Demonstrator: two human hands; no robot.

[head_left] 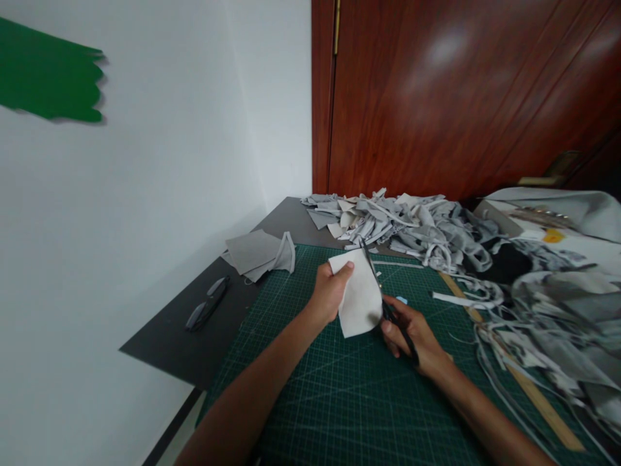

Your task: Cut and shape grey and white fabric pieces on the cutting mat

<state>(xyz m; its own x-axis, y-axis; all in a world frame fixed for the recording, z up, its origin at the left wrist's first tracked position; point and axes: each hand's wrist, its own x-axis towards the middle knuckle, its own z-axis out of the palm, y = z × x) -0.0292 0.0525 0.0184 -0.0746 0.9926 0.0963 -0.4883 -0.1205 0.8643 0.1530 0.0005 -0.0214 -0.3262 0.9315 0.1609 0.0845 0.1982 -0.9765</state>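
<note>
My left hand (pixel 328 290) pinches a pale grey piece of fabric (pixel 359 299) by its upper left edge and holds it above the green cutting mat (pixel 339 395). My right hand (pixel 412 333) grips black scissors (pixel 383 294), whose blades run up along the right edge of the piece. Both forearms reach in from the bottom of the view.
A big heap of grey fabric strips and offcuts (pixel 412 226) covers the back and right of the dark table (pixel 194 343). Folded grey pieces (pixel 259 254) lie at the mat's far left corner. Dark glasses (pixel 207 303) rest on the table's left. A wooden ruler (pixel 524 382) runs along the right.
</note>
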